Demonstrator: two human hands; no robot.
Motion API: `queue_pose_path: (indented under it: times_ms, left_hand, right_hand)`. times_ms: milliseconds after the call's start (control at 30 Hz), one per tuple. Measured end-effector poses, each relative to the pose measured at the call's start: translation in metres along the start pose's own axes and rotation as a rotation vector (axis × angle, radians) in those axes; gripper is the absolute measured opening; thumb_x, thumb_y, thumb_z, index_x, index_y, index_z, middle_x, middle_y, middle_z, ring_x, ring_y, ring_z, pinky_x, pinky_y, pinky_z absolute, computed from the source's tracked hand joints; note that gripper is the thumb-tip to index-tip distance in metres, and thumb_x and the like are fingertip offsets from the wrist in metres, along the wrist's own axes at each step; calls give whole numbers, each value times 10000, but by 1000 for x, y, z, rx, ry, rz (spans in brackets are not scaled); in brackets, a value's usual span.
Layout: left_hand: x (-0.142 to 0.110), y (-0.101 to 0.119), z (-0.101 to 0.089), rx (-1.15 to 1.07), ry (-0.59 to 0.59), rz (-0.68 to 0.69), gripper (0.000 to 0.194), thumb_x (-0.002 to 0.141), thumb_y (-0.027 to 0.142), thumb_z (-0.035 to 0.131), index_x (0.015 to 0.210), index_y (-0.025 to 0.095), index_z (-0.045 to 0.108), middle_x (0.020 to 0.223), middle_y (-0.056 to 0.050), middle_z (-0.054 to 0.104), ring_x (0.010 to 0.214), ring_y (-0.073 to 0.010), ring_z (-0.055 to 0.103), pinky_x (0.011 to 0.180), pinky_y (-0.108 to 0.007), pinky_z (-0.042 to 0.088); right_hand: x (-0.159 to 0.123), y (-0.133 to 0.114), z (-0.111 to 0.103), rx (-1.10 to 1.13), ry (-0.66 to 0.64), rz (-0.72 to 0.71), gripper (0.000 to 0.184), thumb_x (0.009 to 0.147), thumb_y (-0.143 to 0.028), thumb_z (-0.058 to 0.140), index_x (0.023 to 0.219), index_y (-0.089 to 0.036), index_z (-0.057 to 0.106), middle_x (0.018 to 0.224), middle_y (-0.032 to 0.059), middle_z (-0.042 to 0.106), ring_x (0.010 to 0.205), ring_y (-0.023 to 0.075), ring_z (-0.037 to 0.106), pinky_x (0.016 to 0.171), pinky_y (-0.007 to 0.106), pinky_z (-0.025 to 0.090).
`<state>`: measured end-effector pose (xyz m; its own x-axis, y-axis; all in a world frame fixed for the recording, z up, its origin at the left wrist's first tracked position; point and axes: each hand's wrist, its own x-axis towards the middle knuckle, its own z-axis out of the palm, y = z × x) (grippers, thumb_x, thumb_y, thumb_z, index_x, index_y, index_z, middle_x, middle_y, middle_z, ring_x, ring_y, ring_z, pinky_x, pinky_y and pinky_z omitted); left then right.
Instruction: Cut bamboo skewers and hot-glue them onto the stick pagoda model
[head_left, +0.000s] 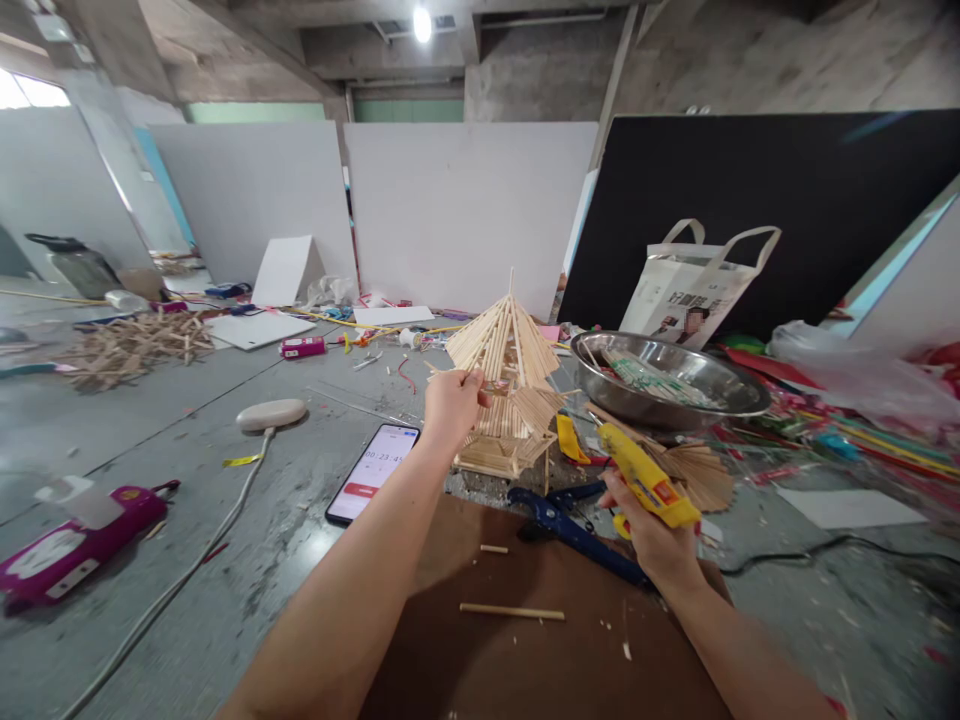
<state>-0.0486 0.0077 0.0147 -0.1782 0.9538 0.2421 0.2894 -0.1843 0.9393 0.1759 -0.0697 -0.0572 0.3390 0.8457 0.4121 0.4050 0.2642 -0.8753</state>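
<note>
A small pagoda-like model made of thin wooden sticks (504,340), with a pointed roof and a lower tier, stands just ahead of me. My left hand (452,408) reaches to its left side, thumb and finger pinched at the gap below the upper roof; what they grip is too small to make out. In my right hand (660,540) is a yellow hot glue gun (646,475), its nozzle angled up and left toward the model. Blue-handled cutters (581,540) lie between the model and my right hand. Short wooden sticks (512,612) rest on a brown board (517,670) below my hands.
Left of my forearm lie a phone showing a timer (375,468), a white power strip (271,414) with its cable, and a purple tool (82,545). A metal basin (675,410) and a tote bag (675,290) stand at right. Sticks are piled (142,345) far left.
</note>
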Motion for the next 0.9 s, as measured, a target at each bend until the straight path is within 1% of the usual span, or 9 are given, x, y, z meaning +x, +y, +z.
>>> queue_pose_path:
  times_ms: [133, 200, 267, 367, 433, 667, 800, 900]
  left_hand:
    - [-5, 7, 2, -115, -5, -81, 306, 771, 364, 387, 659, 123, 539, 518, -2, 570, 245, -31, 303, 286, -182, 207]
    - [-7, 12, 2, -175, -9, -122, 278, 772, 336, 392, 649, 123, 522, 507, 2, 558, 238, -29, 292, 278, -179, 194]
    - [-8, 15, 2, -214, -10, -144, 256, 772, 313, 395, 636, 126, 506, 496, 6, 548, 235, -28, 286, 274, -178, 187]
    - [-7, 15, 3, -205, -4, -128, 250, 766, 311, 402, 627, 129, 503, 491, 6, 548, 234, -32, 292, 270, -179, 188]
    - [-5, 12, 3, -167, 3, -101, 265, 762, 329, 401, 636, 128, 518, 492, 4, 554, 236, -36, 305, 270, -181, 194]
    - [-1, 3, 4, -36, 21, -41, 355, 764, 397, 365, 691, 120, 576, 531, -18, 602, 254, -44, 337, 291, -189, 242]
    - [-1, 2, 5, -8, 37, -31, 360, 763, 401, 363, 707, 122, 583, 534, -19, 606, 262, -50, 359, 295, -189, 256]
    - [-2, 5, 5, -56, 29, -53, 333, 765, 385, 371, 704, 123, 568, 529, -16, 600, 256, -48, 357, 285, -183, 245]
  right_hand:
    - [-1, 2, 0, 22, -16, 56, 307, 662, -441, 585, 737, -145, 571, 542, 10, 570, 437, 104, 482, 366, 209, 346]
    - [0, 2, 0, 22, -30, 64, 301, 668, -440, 581, 734, -146, 568, 542, 5, 565, 432, 98, 474, 380, 210, 358]
    - [0, 2, 0, 12, -40, 45, 286, 674, -429, 580, 720, -147, 571, 546, 8, 569, 476, 110, 505, 431, 217, 395]
    - [0, 1, 0, 14, -41, 18, 265, 676, -410, 585, 718, -148, 574, 548, 8, 575, 534, 127, 542, 514, 231, 435]
    - [0, 1, 0, 29, -30, 17, 260, 673, -409, 588, 713, -153, 570, 543, 2, 572, 537, 126, 546, 531, 233, 440]
    - [-1, -2, 1, 52, -18, 39, 282, 650, -427, 605, 687, -150, 567, 533, 11, 573, 511, 131, 541, 449, 227, 417]
    - [-1, -5, 1, 33, -17, 37, 295, 638, -441, 609, 666, -150, 567, 518, 15, 572, 499, 133, 538, 447, 232, 424]
    - [-1, -3, 1, 27, -25, 31, 286, 649, -436, 602, 675, -154, 567, 534, 11, 574, 523, 136, 549, 488, 240, 443]
